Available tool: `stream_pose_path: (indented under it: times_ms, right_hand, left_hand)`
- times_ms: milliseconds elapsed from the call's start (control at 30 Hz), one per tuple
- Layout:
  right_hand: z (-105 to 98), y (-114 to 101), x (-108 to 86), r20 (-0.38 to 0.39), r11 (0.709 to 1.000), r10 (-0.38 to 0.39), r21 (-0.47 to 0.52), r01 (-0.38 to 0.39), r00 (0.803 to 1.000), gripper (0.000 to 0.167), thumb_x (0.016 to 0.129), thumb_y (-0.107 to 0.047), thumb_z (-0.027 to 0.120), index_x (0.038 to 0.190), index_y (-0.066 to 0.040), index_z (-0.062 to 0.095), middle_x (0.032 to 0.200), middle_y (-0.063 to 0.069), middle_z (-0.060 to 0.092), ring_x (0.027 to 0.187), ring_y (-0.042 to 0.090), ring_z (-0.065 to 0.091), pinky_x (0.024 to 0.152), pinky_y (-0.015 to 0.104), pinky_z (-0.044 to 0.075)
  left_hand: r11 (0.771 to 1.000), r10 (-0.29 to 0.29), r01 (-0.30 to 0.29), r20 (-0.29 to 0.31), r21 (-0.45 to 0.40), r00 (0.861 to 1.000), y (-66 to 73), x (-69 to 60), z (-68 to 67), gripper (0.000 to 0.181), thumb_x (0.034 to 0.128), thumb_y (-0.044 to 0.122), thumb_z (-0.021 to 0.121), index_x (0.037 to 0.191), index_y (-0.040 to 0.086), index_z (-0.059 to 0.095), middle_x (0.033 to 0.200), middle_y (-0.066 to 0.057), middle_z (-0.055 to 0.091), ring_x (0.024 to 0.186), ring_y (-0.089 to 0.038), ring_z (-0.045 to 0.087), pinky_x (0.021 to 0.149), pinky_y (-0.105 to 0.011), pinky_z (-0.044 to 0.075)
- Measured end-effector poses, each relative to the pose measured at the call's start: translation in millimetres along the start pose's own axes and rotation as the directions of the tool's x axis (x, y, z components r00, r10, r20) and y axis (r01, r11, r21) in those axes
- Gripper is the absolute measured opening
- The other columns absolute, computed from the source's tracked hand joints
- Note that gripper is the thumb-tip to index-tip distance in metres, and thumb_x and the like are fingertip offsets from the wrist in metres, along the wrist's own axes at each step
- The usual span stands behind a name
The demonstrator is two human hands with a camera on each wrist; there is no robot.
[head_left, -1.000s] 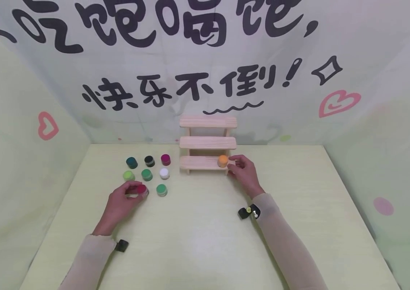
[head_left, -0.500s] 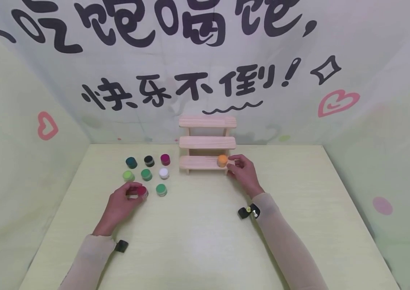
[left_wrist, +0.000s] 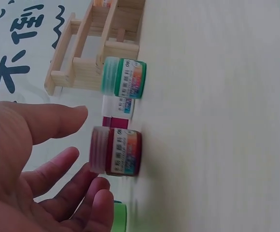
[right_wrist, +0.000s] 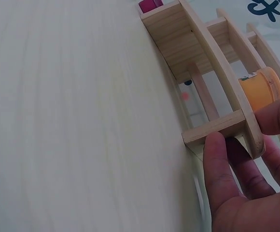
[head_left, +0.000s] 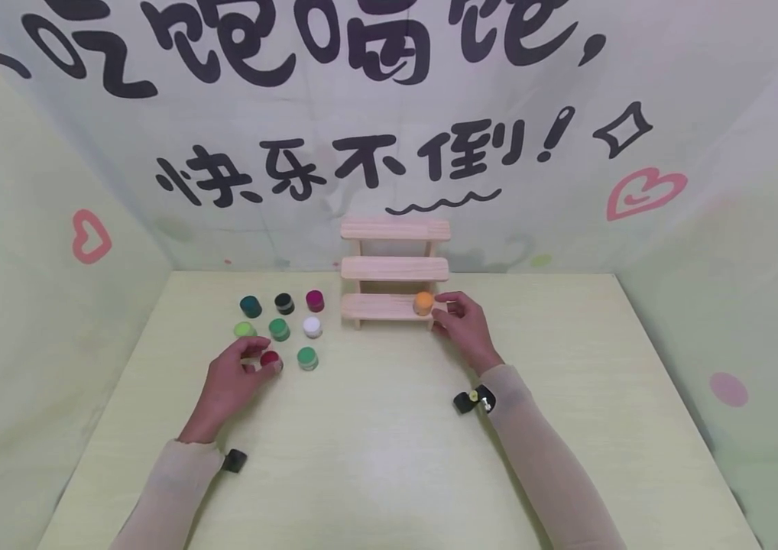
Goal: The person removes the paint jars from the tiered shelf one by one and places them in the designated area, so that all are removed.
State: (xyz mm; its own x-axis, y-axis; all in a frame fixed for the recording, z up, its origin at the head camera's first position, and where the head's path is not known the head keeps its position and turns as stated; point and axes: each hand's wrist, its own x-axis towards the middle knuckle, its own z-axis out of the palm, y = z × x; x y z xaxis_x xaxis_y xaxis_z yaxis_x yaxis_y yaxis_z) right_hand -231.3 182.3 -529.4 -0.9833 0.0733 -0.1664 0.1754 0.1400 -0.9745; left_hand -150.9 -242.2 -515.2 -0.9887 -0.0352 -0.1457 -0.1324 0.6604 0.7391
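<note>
In the head view my left hand (head_left: pixel 234 382) is around a dark red paint jar (head_left: pixel 270 360). The left wrist view shows its thumb and fingers spread apart, with the jar (left_wrist: pixel 116 151) standing between them, not gripped. At the other side my right hand (head_left: pixel 466 328) holds the right end of the lowest step of a small three-step wooden stand (head_left: pixel 382 307). In the right wrist view the thumb lies at the step's edge by an orange paint jar (right_wrist: pixel 263 92), and fingers (right_wrist: pixel 216 154) press the stand's end leg. Whether the thumb touches the jar I cannot tell.
Several more paint jars stand in rows left of the stand: green (head_left: pixel 307 358), white (head_left: pixel 312 327), magenta (head_left: pixel 315 301), black (head_left: pixel 283 303), teal (head_left: pixel 250 306) and light green (head_left: pixel 244 329). A printed cloth (head_left: pixel 533 198) hangs behind the pale table (head_left: pixel 389 443).
My left fingers have opened away from the dark red jar, which stays in nearly the same place. The right hand, the stand and the orange jar have not visibly moved.
</note>
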Motion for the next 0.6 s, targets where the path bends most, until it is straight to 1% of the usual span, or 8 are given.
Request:
stream_pose_path:
  times_ms: [133,267,333,367,433,533,600]
  right_hand:
    - [-0.9,0.7,0.0,0.004,1.000,0.003,0.001,-0.003,1.000,0.030,0.097,-0.009,0.072,0.126,-0.010,0.068,0.101,0.007,0.059,0.091,0.019,0.064,0.085,0.030,0.065]
    - [-1.5,0.7,0.3,0.007,1.000,0.007,0.017,-0.008,1.000,0.030,0.096,-0.008,0.072,0.126,-0.010,0.068,0.101,0.007,0.060,0.091,0.019,0.065,0.085,0.030,0.065]
    - [-1.5,0.5,0.2,0.009,1.000,0.008,0.021,-0.008,1.000,0.031,0.096,-0.008,0.072,0.126,-0.010,0.068,0.101,0.007,0.061,0.091,0.018,0.066,0.085,0.030,0.065]
    - [-1.4,0.3,0.2,0.011,1.000,0.007,0.020,-0.008,1.000,0.031,0.096,-0.008,0.072,0.127,-0.010,0.068,0.101,0.007,0.061,0.091,0.018,0.066,0.086,0.030,0.065]
    - [-1.2,-0.1,0.0,0.012,1.000,0.009,0.016,-0.009,1.000,0.032,0.096,-0.009,0.072,0.128,-0.010,0.067,0.102,0.007,0.061,0.092,0.018,0.066,0.086,0.030,0.065]
    - [-1.0,-0.1,0.1,0.010,1.000,0.012,0.010,-0.012,1.000,0.032,0.096,-0.009,0.072,0.127,-0.010,0.067,0.101,0.006,0.060,0.091,0.018,0.065,0.086,0.030,0.065]
    - [-1.0,0.0,0.1,0.008,1.000,0.012,0.013,-0.012,1.000,0.031,0.096,-0.009,0.073,0.126,-0.010,0.068,0.101,0.006,0.059,0.091,0.018,0.064,0.086,0.029,0.065]
  left_hand:
    - [0.998,-0.013,0.012,-0.021,-0.056,1.000,9.8,0.7,0.2,0.048,0.0982,0.032,0.076,0.139,0.011,0.062,0.140,-0.017,0.064,0.120,-0.034,0.062,0.099,-0.044,0.053]
    - [0.995,-0.022,0.019,-0.035,-0.094,0.999,21.5,1.8,1.8,0.047,0.0986,0.034,0.076,0.138,0.013,0.062,0.140,-0.017,0.063,0.115,-0.033,0.065,0.088,-0.034,0.058]
    - [0.995,-0.010,0.006,-0.038,-0.103,0.999,26.9,2.6,4.6,0.047,0.0987,0.034,0.076,0.138,0.012,0.062,0.140,-0.018,0.063,0.110,-0.032,0.068,0.083,-0.029,0.059]
    - [0.995,0.004,-0.008,-0.040,-0.103,0.999,29.4,3.2,6.4,0.047,0.0987,0.034,0.076,0.137,0.012,0.062,0.140,-0.018,0.064,0.109,-0.032,0.069,0.083,-0.029,0.060]
    - [0.994,0.034,-0.038,-0.044,-0.103,0.998,34.1,4.5,10.6,0.045,0.0986,0.032,0.077,0.136,0.010,0.063,0.139,-0.019,0.065,0.111,-0.033,0.070,0.087,-0.032,0.060]
    - [0.992,0.072,-0.076,-0.046,-0.101,0.996,40.7,6.8,17.4,0.042,0.0986,0.030,0.076,0.134,0.011,0.064,0.138,-0.017,0.067,0.118,-0.033,0.067,0.096,-0.040,0.057]
    - [0.989,0.091,-0.096,-0.042,-0.117,0.995,45.2,9.0,21.6,0.040,0.0985,0.029,0.076,0.133,0.011,0.065,0.137,-0.015,0.068,0.122,-0.033,0.065,0.098,-0.044,0.055]
